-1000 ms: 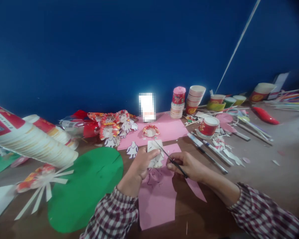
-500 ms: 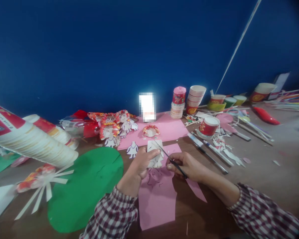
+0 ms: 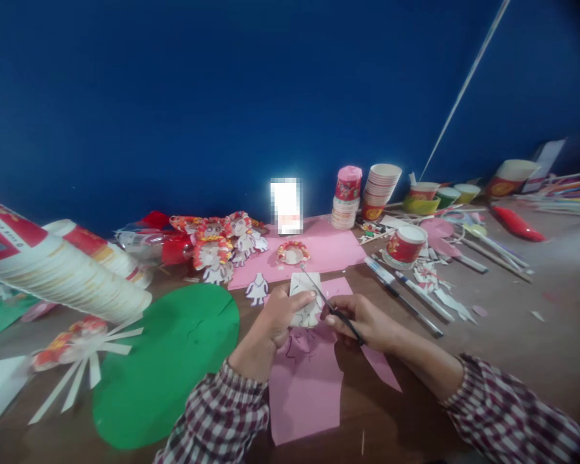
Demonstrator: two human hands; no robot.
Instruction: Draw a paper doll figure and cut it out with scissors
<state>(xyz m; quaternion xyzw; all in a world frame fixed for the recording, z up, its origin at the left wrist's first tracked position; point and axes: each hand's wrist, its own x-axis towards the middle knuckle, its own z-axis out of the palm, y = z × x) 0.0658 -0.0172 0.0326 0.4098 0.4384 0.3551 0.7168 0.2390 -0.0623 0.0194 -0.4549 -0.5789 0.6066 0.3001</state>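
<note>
Between the thumb and fingers of my left hand [image 3: 276, 316] is a small white piece of paper [image 3: 305, 282] with a dark line drawing on it. My right hand [image 3: 360, 320] is closed round black-handled scissors [image 3: 341, 314], whose blades point up and left across the paper's right part. Below both hands lies a pink paper sheet [image 3: 305, 403] with dark drawn lines. A cut-out paper dress figure [image 3: 258, 289] rests just left of the held paper. Beyond it, a ring of red and yellow braid [image 3: 293, 253] sits on pink paper [image 3: 326, 248].
To the left are a green paper shape [image 3: 169, 367], a leaning stack of paper cups [image 3: 77, 277] and a braided piece with white strips [image 3: 72, 348]. Paper dolls [image 3: 217, 241] pile up behind. Pens [image 3: 423, 295], a red cup [image 3: 406, 245] and paper scraps lie to the right.
The white paper has shifted slightly to the right with my left hand. The scissors' tips have moved up a little, toward the braided ring.
</note>
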